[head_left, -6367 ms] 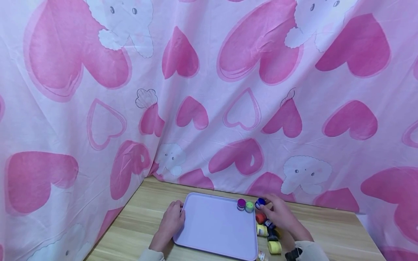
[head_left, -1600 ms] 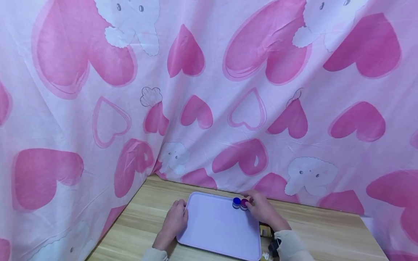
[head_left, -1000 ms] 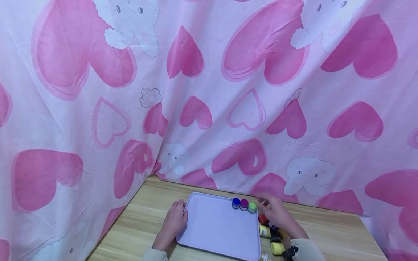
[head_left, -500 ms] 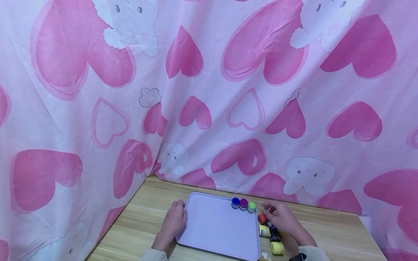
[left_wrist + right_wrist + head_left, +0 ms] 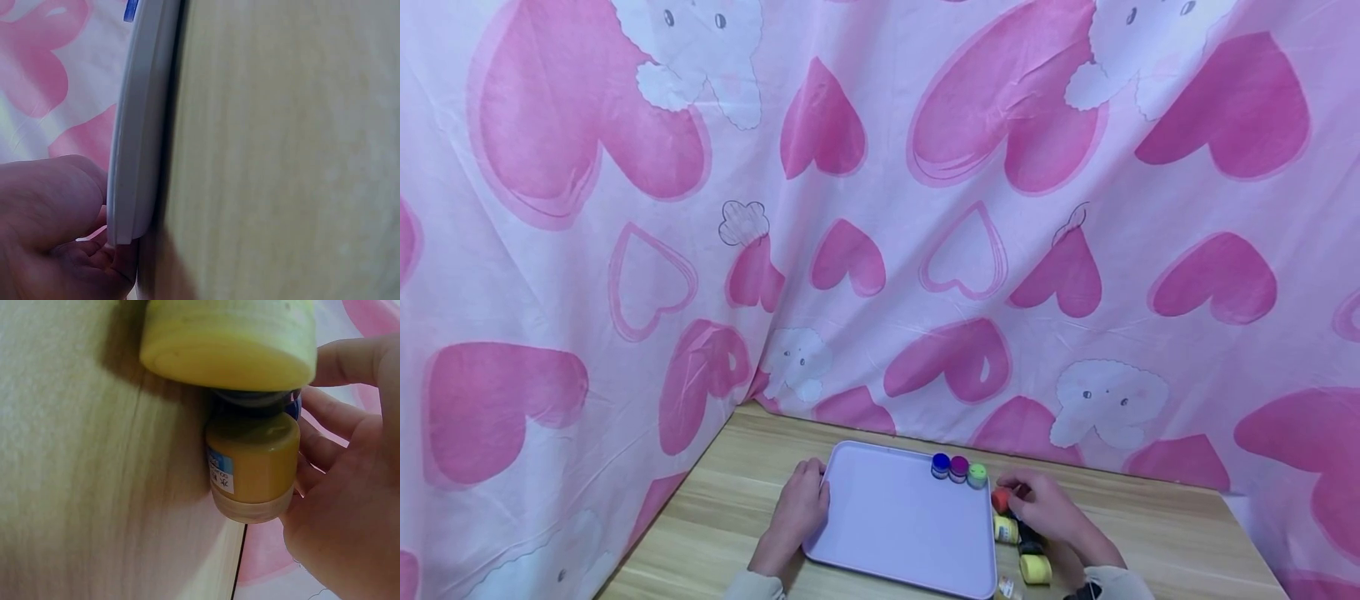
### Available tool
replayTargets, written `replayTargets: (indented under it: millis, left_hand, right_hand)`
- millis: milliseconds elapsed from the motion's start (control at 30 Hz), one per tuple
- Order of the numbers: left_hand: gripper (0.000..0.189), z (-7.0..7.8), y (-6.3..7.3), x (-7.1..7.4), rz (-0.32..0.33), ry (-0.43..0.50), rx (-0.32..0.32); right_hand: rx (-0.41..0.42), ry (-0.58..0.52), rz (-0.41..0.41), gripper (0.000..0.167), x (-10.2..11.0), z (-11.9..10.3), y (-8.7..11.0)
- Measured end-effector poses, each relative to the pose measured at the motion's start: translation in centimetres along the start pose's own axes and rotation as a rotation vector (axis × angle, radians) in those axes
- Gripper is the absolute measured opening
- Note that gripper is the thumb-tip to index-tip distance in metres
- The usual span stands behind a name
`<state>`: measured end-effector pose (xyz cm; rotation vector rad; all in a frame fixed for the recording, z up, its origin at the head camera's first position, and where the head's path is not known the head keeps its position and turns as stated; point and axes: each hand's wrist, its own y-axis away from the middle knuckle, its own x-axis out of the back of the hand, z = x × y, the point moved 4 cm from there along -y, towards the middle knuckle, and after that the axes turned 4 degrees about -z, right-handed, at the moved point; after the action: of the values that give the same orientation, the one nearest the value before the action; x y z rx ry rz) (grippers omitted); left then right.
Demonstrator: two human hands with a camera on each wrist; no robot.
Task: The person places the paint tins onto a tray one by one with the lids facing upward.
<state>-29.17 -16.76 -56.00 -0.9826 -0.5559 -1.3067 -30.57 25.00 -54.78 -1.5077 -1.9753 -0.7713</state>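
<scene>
1. Fingers of the right hand (image 5: 1048,504) closed on the red jar (image 5: 1002,500), forefinger curled over the far side, thumb on the near side; seemingly a light pinch, suited to so small and round a body. Contact hidden in the right wrist view.

2. Red jar on the tabletop (image 5: 1165,533), just outside the tray's right edge, near its far right corner.

3. Fingers of the left hand (image 5: 801,502) curled round the left edge of the lilac tray (image 5: 898,533), gripping the rim; probably for steadiness against sliding.

4. On the tray, along the far edge: blue jar (image 5: 941,466), magenta jar (image 5: 958,469) and green jar (image 5: 977,476), upright with lids up, close side by side, green nearest the far right corner; far rim perhaps useful as a guide for the straight row.

5. Beside the tray's right edge: yellow jar (image 5: 1006,530) on its side; dark jar (image 5: 1030,540) partly hidden; second yellow jar (image 5: 1036,570), also on its side; pale jar (image 5: 1006,587) by the near right corner. Ochre jar (image 5: 255,462) on its side, label outward, in the right wrist view. Loose grouping, apparently for short reach.

6. Beyond the tabletop's far and left edges, a pink heart-patterned curtain (image 5: 910,250), likely for a screen.
</scene>
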Motion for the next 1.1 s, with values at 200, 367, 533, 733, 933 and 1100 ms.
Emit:
replayTargets:
  millis: [200, 367, 533, 733, 933, 1100]
  left_hand:
    - [0.018, -0.02, 0.03, -0.24, -0.002, 0.008, 0.008]
    - [0.017, -0.04, -0.05, -0.15, -0.004, 0.007, 0.018]
    - [0.017, -0.14, -0.14, 0.08, -0.014, 0.004, 0.023]
    - [0.017, -0.24, 0.06, 0.04, -0.017, 0.010, 0.032]
    - [0.018, -0.32, 0.06, -0.33, -0.020, 0.021, 0.027]
    - [0.018, -0.12, 0.04, -0.16, -0.009, 0.007, 0.013]
  right_hand:
    - [-0.024, -0.012, 0.029, 0.026, -0.04, 0.13, -0.14]
    - [-0.032, -0.023, 0.020, 0.027, 0.07, 0.19, -0.51]
    - [-0.047, -0.037, 0.026, 0.027, 0.09, 0.13, -0.78]
    - [-0.029, -0.060, 0.047, 0.028, -0.12, -0.06, -0.79]
    - [-0.027, -0.080, 0.062, 0.020, -0.11, -0.16, -0.70]
    - [-0.043, -0.079, 0.074, 0.016, 0.12, -0.23, -0.51]
